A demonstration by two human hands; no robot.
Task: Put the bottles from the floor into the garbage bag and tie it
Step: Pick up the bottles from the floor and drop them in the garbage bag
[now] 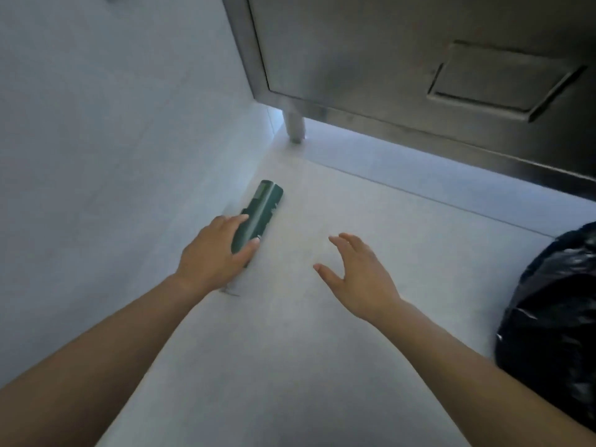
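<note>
Bottle, dark green, cylindrical, lying on its side on the pale floor close along the foot of the light wall, long axis running away from the viewer toward the corner; whether it rests fully on the floor or is slightly raised cannot be told. Left hand, bare, closed around the near end of the bottle, thumb on the right flank, fingers curled over the left flank and top. Right hand, bare, spread wide with fingers apart and palm down, holding nothing, hovering above the floor to the right of the bottle and apart from it. Garbage bag, black, glossy, crumpled, at the right edge of view, well apart from the bottle; its mouth is not visible. Metal cabinet, stainless, standing at the top of view on a short round leg near the corner.
</note>
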